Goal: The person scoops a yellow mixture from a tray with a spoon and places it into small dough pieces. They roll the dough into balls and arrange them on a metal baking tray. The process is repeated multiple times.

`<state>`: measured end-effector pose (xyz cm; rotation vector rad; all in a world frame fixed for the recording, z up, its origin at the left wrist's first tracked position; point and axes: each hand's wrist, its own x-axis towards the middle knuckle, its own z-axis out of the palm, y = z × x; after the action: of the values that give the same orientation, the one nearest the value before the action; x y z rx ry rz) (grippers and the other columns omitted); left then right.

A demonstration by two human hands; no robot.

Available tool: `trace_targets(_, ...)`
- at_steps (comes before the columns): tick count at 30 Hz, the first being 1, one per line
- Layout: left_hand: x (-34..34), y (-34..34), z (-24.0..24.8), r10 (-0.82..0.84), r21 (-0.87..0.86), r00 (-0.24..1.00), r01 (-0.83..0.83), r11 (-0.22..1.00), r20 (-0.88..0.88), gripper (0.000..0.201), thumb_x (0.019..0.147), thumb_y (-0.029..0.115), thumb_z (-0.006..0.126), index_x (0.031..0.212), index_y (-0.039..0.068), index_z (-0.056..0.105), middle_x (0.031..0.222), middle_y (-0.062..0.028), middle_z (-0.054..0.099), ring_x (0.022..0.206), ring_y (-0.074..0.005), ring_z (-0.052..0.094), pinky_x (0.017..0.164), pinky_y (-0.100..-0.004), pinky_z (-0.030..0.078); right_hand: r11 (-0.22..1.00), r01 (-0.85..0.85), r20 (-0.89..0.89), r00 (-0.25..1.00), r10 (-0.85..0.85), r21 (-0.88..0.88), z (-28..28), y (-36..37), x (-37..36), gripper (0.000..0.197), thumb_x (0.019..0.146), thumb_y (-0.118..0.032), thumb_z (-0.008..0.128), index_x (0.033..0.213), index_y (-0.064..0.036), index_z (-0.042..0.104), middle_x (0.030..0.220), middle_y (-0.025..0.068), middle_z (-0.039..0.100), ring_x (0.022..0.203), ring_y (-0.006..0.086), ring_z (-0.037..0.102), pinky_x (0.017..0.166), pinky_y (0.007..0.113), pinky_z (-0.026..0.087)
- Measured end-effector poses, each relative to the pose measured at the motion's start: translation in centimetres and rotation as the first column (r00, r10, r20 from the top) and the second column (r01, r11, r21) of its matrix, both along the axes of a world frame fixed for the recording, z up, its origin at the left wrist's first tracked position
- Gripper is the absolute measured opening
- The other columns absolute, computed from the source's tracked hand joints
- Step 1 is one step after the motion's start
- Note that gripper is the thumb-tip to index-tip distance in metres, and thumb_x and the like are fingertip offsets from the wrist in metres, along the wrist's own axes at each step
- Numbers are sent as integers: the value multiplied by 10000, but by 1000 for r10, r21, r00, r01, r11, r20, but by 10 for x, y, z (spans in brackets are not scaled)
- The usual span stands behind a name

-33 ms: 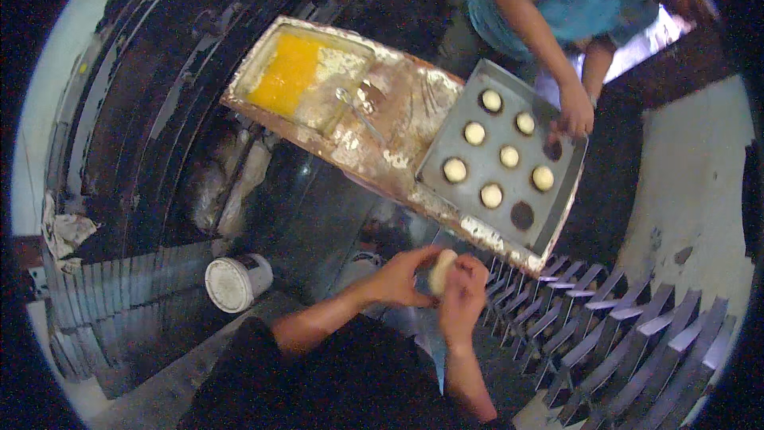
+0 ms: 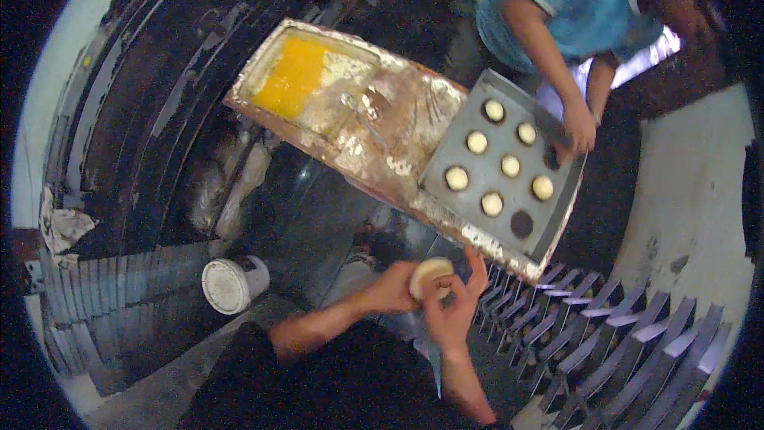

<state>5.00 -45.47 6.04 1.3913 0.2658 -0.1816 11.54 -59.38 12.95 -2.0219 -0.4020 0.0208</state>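
The person's left hand (image 2: 394,291) and right hand (image 2: 454,310) meet low in the view, and both close around a pale round dough ball (image 2: 430,273); the grip of each hand is pinching that ball, the left from the side and the right cupping it from below with fingers raised. Just beyond them, on the floury tabletop (image 2: 398,135), lies a grey baking tray (image 2: 477,171) carrying six more pale dough rounds. Another person's hand (image 2: 579,127) rests on the tray's far edge. A shallow pan of yellow liquid (image 2: 298,76) sits further left. A white tub (image 2: 231,284) stands below the tabletop.
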Motion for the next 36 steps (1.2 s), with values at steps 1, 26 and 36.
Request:
trace_targets(1,-13,4,-3,-44,-8,997,44,999,-70,965,665,156,967,1491,54,478,1318,-102,671,1201,-229,656,1069,-404,513,997,3,-35,999,-1,75,-2,14,-4,188,999,-226,659,974,-51,593,1179,134,665,1064,238,657,923,342,505)
trace_targets(26,-41,476,-62,607,479,792,-554,680,55,628,634,-18,859,1221,69,655,1193,-119,733,1102,-287,708,963,-393,555,500,-581,17,641,767,-642,-152,460,145,346,806,49,671,1120,-76,744,1022,118,699,885,318,710,769,391,594)
trace_targets(36,-42,483,-66,682,307,725,-674,672,100,607,648,4,909,1204,43,667,1164,-130,722,1064,-246,695,935,-376,556,532,-707,-346,699,626,-465,-157,447,134,217,896,29,657,1094,-37,718,1029,128,700,888,293,697,789,386,564)
